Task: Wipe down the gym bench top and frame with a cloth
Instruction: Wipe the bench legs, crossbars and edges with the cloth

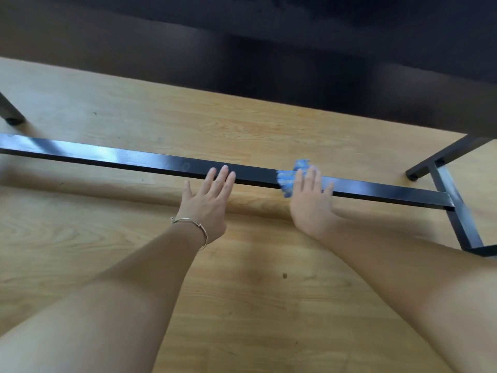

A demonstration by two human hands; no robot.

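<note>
From my feed, the blue cloth (pixel 289 176) sits on the black frame bar (pixel 121 156) that runs low over the wooden floor (pixel 242 305), toward the bar's right end, near where it meets the cross foot (pixel 458 216), with the dark bench top (pixel 295 65) above. I see the right hand (pixel 309 203) laid flat on the cloth, fingers straight, pressing it against the bar. The left hand (pixel 207 203), a thin bracelet (pixel 194 224) on its wrist, is spread and relaxed, its fingertips resting on the bar's near edge just left of the cloth, grasping nothing.
</note>
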